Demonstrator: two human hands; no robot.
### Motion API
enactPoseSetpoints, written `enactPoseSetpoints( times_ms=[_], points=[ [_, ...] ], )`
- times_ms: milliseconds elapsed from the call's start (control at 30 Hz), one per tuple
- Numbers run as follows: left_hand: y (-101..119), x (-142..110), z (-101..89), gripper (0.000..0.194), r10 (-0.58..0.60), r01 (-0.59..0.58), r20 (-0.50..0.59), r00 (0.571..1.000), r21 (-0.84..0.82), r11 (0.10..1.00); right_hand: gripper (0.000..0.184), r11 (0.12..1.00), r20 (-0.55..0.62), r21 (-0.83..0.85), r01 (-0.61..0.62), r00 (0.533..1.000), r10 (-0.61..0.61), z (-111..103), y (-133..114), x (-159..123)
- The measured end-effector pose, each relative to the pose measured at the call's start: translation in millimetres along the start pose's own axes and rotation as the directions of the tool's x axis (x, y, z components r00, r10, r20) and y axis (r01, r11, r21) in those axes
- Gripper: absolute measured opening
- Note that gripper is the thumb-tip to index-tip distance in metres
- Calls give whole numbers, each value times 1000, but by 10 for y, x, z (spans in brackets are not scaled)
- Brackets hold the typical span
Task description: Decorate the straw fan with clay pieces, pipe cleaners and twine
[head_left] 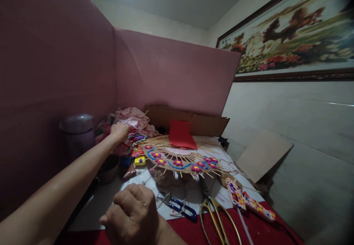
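Observation:
My left hand [119,131] reaches far across the table with its fingers curled into a heap of pink cloth and coloured pieces [134,124] at the back left. My right hand [134,212] is a closed fist near the front edge; what it holds, if anything, is hidden. Between them lies a round craft of thin wooden sticks [182,156] decorated with pink flowers and a blue wavy line. A red paper sheet [181,134] rests on its far side.
Gold-handled scissors [214,215], small blue snips [181,209] and a colourful glue gun [250,200] lie at the front right. A lidded pot [77,131] stands at the left. Pink panels, cardboard [193,121] and a loose board [262,154] bound the table.

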State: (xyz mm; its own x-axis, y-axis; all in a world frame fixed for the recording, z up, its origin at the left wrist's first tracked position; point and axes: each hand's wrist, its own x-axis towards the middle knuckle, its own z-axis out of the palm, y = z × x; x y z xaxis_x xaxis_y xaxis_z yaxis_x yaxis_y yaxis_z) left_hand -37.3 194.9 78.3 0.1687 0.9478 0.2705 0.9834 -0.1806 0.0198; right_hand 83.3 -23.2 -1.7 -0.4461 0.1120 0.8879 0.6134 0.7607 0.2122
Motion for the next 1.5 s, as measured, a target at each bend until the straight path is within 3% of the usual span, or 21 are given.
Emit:
enactPoseSetpoints(
  times_ms=[100, 267, 533, 700, 833, 967, 1200, 1333, 1500],
  points=[
    [-26, 13, -19, 27, -12, 13, -5, 1000, 61, 998, 26, 1000, 60, -23, 4, 998, -2, 5, -5, -13],
    [52, 36, -82, 31, -20, 29, -86, 996, 95, 995, 25, 1000, 51, -19, -7, 999, 8, -6, -15, -9],
    [181, 81, -24, 30, 103, -97, -123, 987, 56, 994, 28, 999, -19, 11, -41, 999, 42, -18, -17, 7],
    [151, 94, 19, 31, 44, -34, -158, 986, 62, 997, 30, 998, -6, -6, -57, 998, 57, 2, -47, 0],
    [104, 138, 34, 34, -40, 43, -111, 993, 27, 999, 31, 998, 60, -51, -31, 998, 34, 18, -52, -13],
    [72, 147, 69, 33, -70, 69, -46, 997, -21, 997, 30, 999, 7, -37, -37, 999, 37, 33, -42, -19],
    [44, 126, 131, 29, -108, 101, -59, 992, -117, 988, 28, 999, 47, -34, -39, 998, 41, 0, -26, -16],
    [3, 182, 40, 25, -173, 145, -110, 979, -229, 963, 27, 999, 15, -10, -32, 999, 32, -8, -21, -1],
    [-80, 252, -253, 33, -254, 142, -252, 934, -389, 910, 29, 999, 18, 12, -47, 999, 47, -22, -19, 12]
  ],
)
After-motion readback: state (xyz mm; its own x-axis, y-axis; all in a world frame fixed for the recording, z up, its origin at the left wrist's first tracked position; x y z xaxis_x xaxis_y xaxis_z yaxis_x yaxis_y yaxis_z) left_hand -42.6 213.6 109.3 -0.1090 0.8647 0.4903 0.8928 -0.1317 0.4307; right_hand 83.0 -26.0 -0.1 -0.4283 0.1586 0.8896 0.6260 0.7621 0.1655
